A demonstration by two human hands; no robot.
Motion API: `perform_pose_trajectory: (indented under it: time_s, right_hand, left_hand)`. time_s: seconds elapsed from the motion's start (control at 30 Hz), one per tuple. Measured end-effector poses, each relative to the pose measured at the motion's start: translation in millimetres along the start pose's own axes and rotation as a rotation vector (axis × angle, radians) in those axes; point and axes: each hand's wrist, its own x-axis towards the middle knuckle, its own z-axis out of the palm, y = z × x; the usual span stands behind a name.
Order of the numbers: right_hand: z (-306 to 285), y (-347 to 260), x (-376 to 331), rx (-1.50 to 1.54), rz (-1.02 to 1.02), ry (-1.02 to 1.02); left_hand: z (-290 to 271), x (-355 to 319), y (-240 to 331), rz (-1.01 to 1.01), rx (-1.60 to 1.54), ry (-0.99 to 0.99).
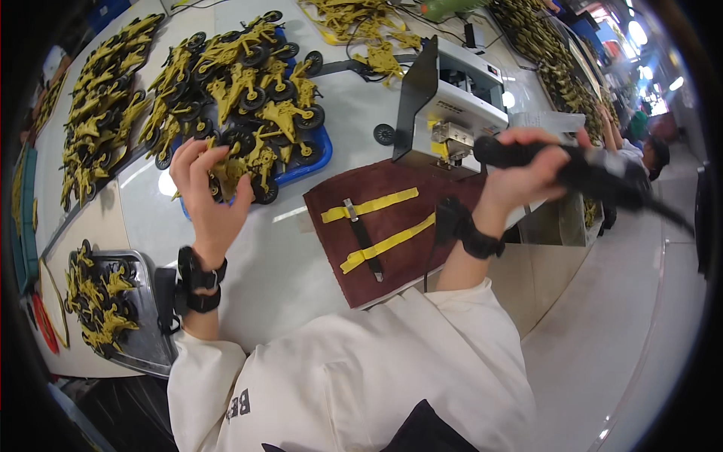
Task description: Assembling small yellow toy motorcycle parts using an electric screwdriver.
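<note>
Best to pinch one toy motorcycle (226,175) by its frame and lift straight, clear of its neighbours in the blue tray (315,162) on the desk (263,264). Left hand (205,192) spread wide, fingertips touching that toy. Right hand (527,169) closed round a black power tool (595,177) (raised near the grey machine (452,105)).

The person's left hand (205,188) is raised with its fingers spread and curled, palm facing away, a black band at the wrist. The right hand (523,169) is lifted higher, its grip closed in a fist, forearm angled upward in a cream sleeve.
</note>
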Motion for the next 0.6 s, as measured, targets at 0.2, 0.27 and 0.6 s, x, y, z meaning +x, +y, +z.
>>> perform_pose_trajectory:
  time_s: [0.2,0.27,0.6]
  right_hand:
    - [5,11,-11,-0.008,0.168,-0.131]
    - [6,-1,-19,-0.024,0.248,-0.102]
    - [-40,-49,-56,0.060,0.357,-0.039]
  left_hand:
    - [16,-5,83,0.046,-0.414,-0.087]
    - [61,-24,96,0.007,-0.540,-0.210]
    - [62,-4,104,-0.287,-0.637,-0.460]
